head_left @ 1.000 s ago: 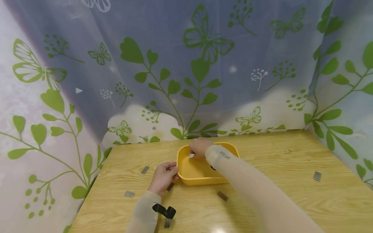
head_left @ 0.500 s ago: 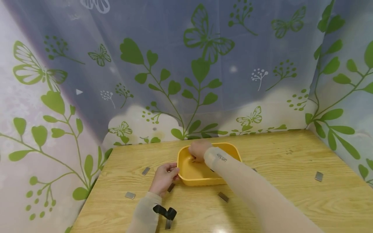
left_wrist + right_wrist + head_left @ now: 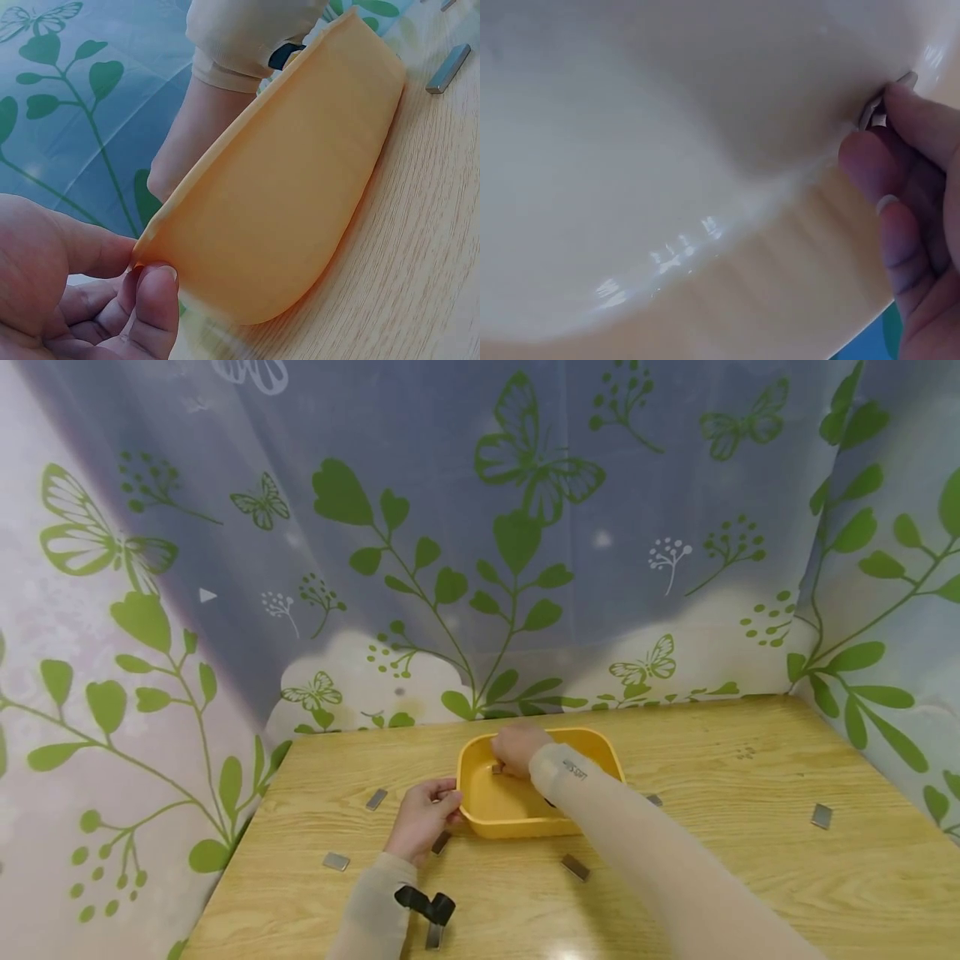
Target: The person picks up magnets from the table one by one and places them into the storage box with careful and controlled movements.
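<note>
A yellow plastic bin (image 3: 517,828) with rounded corners stands upright on the wooden table. My left hand (image 3: 422,818) pinches its left rim between thumb and fingers, which the left wrist view shows close up. Inside the bin, near the far left corner, is my right hand (image 3: 519,749). Its thumb and fingertips pinch a small shiny metal block (image 3: 868,112) low against the bin's inner surface. The fingers cover much of that block. Just left of the bin, a dark metal block (image 3: 440,842) lies beside my left hand.
Several similar small blocks lie scattered on the wooden tabletop (image 3: 847,902), including one in front of the bin (image 3: 576,867), one at the left (image 3: 336,862) and one far right (image 3: 822,816). A patterned curtain (image 3: 420,435) hangs right behind the table.
My right hand has reached lower into the bin with the metal block and then shifted slightly right. My left hand keeps its pinch on the rim, and the bin has hardly moved.
</note>
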### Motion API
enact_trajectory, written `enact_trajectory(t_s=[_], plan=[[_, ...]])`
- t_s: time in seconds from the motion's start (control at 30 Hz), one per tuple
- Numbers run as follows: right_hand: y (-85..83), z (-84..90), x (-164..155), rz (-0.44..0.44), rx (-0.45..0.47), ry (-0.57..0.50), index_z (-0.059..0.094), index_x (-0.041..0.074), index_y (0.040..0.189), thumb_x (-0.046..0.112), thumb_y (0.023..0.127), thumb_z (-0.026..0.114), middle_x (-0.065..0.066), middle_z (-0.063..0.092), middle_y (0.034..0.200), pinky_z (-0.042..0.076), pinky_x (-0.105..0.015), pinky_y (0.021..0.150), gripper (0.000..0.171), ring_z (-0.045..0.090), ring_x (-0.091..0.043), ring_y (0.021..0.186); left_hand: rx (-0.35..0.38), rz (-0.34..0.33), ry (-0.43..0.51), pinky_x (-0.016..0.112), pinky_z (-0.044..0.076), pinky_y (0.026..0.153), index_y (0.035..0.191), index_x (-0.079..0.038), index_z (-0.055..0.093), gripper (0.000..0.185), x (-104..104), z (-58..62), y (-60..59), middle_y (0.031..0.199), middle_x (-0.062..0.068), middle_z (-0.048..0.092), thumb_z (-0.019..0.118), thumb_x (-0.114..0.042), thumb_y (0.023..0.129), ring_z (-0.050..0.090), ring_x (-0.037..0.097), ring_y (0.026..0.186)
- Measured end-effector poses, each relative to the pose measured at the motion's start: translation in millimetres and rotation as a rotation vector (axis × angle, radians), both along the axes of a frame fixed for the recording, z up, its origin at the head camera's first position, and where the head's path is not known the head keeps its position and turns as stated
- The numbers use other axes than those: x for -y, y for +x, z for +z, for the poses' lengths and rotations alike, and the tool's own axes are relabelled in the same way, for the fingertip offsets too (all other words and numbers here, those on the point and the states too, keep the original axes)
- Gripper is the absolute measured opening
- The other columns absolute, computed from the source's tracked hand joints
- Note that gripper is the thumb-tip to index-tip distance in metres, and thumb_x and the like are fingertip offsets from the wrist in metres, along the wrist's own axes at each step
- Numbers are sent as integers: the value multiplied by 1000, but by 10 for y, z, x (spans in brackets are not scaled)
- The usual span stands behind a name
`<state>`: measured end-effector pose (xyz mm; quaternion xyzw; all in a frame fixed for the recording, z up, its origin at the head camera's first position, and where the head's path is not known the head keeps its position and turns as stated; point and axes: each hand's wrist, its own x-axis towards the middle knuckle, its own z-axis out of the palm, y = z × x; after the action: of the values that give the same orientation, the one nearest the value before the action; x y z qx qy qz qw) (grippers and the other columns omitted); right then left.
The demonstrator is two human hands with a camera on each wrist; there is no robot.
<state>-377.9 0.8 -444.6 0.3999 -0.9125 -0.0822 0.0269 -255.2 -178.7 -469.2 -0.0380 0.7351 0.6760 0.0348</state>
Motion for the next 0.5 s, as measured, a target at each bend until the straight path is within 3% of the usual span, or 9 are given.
enact_trajectory(t_s=[0.23, 0.5], plan=[[-25, -57, 15, 9, -33, -5, 57, 17, 60, 34, 87, 71, 3, 57, 61, 47, -30, 56, 35, 49, -13, 56, -5, -3, -7, 25, 53, 65, 124, 13, 53, 31, 3, 4, -7, 100, 17, 56, 55, -3, 97, 56, 15, 73], [-16, -42, -10, -13, 10, -4, 59, 19, 61, 33, 86, 72, 4, 58, 64, 48, -30, 59, 32, 52, -13, 59, 1, -2, -13, 25, 53, 65, 123, 13, 53, 30, 8, -4, -5, 102, 20, 56, 55, -3, 97, 57, 16, 72]])
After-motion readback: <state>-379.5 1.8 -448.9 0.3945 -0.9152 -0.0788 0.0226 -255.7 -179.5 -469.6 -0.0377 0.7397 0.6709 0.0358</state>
